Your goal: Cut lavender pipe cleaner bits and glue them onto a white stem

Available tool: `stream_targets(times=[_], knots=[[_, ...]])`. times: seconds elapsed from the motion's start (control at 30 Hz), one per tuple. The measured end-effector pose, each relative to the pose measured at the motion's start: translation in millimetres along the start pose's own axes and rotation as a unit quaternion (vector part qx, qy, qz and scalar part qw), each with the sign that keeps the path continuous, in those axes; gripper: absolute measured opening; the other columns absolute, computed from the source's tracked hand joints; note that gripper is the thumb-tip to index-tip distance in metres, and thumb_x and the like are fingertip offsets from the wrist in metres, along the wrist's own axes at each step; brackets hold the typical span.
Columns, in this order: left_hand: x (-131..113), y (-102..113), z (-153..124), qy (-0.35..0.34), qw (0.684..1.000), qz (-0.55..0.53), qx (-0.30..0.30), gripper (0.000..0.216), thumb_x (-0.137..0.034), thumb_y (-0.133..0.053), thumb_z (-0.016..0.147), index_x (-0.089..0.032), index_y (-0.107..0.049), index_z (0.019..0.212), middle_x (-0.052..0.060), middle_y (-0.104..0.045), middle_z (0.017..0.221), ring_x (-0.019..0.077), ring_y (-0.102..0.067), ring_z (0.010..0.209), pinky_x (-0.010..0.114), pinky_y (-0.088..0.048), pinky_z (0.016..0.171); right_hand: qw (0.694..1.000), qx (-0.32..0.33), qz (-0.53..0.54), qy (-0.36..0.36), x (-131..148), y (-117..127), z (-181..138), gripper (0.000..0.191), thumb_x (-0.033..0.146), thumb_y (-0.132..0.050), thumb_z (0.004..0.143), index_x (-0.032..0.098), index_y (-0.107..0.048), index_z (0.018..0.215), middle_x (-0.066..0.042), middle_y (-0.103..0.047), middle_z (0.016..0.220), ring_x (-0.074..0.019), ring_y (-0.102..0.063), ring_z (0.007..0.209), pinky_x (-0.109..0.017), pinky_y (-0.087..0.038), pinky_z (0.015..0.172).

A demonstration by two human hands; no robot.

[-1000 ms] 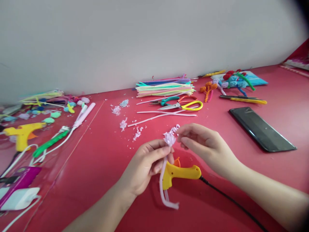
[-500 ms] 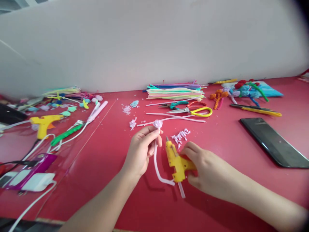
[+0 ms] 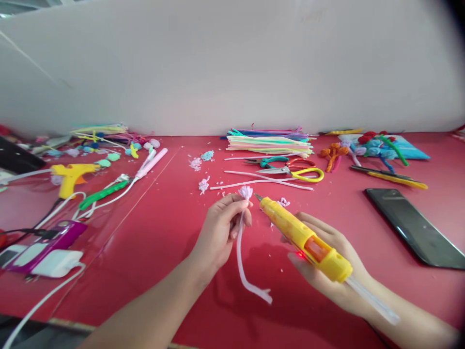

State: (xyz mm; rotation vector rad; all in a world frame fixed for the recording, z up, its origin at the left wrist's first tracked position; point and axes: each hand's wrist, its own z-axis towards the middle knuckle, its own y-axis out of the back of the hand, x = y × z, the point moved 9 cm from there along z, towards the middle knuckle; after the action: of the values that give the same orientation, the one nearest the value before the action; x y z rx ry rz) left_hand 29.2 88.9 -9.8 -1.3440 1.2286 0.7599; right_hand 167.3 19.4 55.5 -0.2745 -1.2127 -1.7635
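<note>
Between the thumb and fingers of my left hand (image 3: 221, 228) is a pale lilac pipe-cleaner flower (image 3: 245, 193), its tufted head up and its bent stem hanging down toward the table. My right hand (image 3: 330, 252) is wrapped around a yellow glue gun (image 3: 298, 230), whose metal nozzle points up and left, close beside the flower head but apart from it. A clear glue stick (image 3: 374, 300) sticks out of the gun's rear. Small lilac pipe-cleaner pieces (image 3: 283, 201) lie behind the gun, partly hidden by it.
Scissors (image 3: 308, 174), pliers (image 3: 272, 160) and a pipe-cleaner bundle (image 3: 269, 144) lie at the back. A phone (image 3: 414, 228) rests at right, near finished pipe-cleaner flowers (image 3: 378, 143). On the left are a second glue gun (image 3: 70, 177), a pink styling iron (image 3: 150, 165) and a purple power strip (image 3: 69, 228) with cables.
My right hand has lifted and turned the glue gun, bringing its nozzle near the flower head. The left hand still holds the flower, and the view has shifted slightly.
</note>
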Motion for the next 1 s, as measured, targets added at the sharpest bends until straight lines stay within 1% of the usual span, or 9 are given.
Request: stream_targets(times=[0.03,0.17,0.3,0.37,0.5,0.63,0.83,1.0], knots=[[0,-2,-1,-0.001,1.000,0.003,0.004,0.010,-0.024,-0.056,0.078,-0.016,-0.054,0.073,-0.005,-0.056,0.050,0.0007,-0.026,0.033,0.016,-0.018,0.035,1.000,-0.006,0.002,0.002,0,1,0,0.002,0.021,-0.052,0.079,0.022,-0.053,0.077,-0.002,-0.054,0.067,-0.0161,-0.054,0.062,-0.026,-0.042,0.051],[2,-7,-4,0.009,1.000,0.009,0.018,0.012,-0.023,-0.054,0.079,-0.016,-0.052,0.070,-0.005,-0.056,0.048,0.0007,-0.027,0.032,0.016,-0.017,0.035,1.000,-0.007,0.006,-0.018,-5,1,-5,0.011,0.030,-0.057,0.079,0.022,-0.054,0.072,-0.002,-0.057,0.066,-0.0163,-0.056,0.061,-0.026,-0.041,0.049],[7,-8,-5,0.030,0.999,0.007,0.023,0.013,-0.023,-0.054,0.079,-0.017,-0.050,0.069,-0.005,-0.057,0.048,0.0012,-0.027,0.030,0.018,-0.012,0.033,0.998,-0.002,0.005,-0.062,-14,0,-10,0.011,0.030,-0.055,0.081,0.021,-0.055,0.075,-0.001,-0.057,0.065,-0.0142,-0.055,0.057,-0.025,-0.042,0.048],[8,-7,-5,0.029,0.999,0.005,0.022,0.012,-0.023,-0.054,0.079,-0.017,-0.050,0.069,-0.005,-0.057,0.048,0.0012,-0.027,0.030,0.018,-0.012,0.033,0.997,-0.003,0.006,-0.072,-16,0,-11,0.011,0.030,-0.054,0.082,0.021,-0.055,0.075,-0.001,-0.057,0.066,-0.0134,-0.054,0.056,-0.025,-0.041,0.048],[6,-7,-4,0.021,1.000,0.001,0.021,0.010,-0.022,-0.054,0.080,-0.016,-0.052,0.072,-0.005,-0.057,0.048,0.0007,-0.027,0.030,0.017,-0.014,0.033,0.998,-0.010,-0.005,-0.064,-14,2,-11,0.013,0.030,-0.053,0.083,0.020,-0.053,0.074,0.000,-0.055,0.063,-0.0118,-0.051,0.052,-0.024,-0.039,0.047],[8,-7,-4,0.023,1.000,-0.002,0.021,0.010,-0.021,-0.054,0.080,-0.016,-0.053,0.072,-0.004,-0.058,0.049,0.0004,-0.027,0.030,0.017,-0.013,0.033,0.998,0.004,-0.022,-0.057,-13,-1,-10,0.015,0.030,-0.051,0.084,0.020,-0.050,0.073,0.001,-0.052,0.060,-0.0108,-0.048,0.050,-0.024,-0.036,0.046],[8,-7,-4,0.026,0.999,-0.008,0.023,0.011,-0.020,-0.053,0.081,-0.016,-0.053,0.071,-0.004,-0.057,0.048,0.0001,-0.027,0.030,0.016,-0.013,0.032,0.997,0.000,-0.036,-0.061,-16,-1,-12,0.016,0.032,-0.051,0.084,0.020,-0.052,0.072,0.000,-0.053,0.061,-0.0120,-0.050,0.050,-0.025,-0.034,0.047],[8,-8,-4,0.029,0.999,-0.011,0.020,0.012,-0.019,-0.053,0.081,-0.016,-0.052,0.070,-0.004,-0.058,0.048,-0.0001,-0.027,0.029,0.015,-0.013,0.032,0.997,-0.004,-0.041,-0.059,-16,-2,-11,0.019,0.032,-0.051,0.084,0.020,-0.050,0.070,0.002,-0.050,0.057,-0.0109,-0.047,0.047,-0.025,-0.033,0.045]])
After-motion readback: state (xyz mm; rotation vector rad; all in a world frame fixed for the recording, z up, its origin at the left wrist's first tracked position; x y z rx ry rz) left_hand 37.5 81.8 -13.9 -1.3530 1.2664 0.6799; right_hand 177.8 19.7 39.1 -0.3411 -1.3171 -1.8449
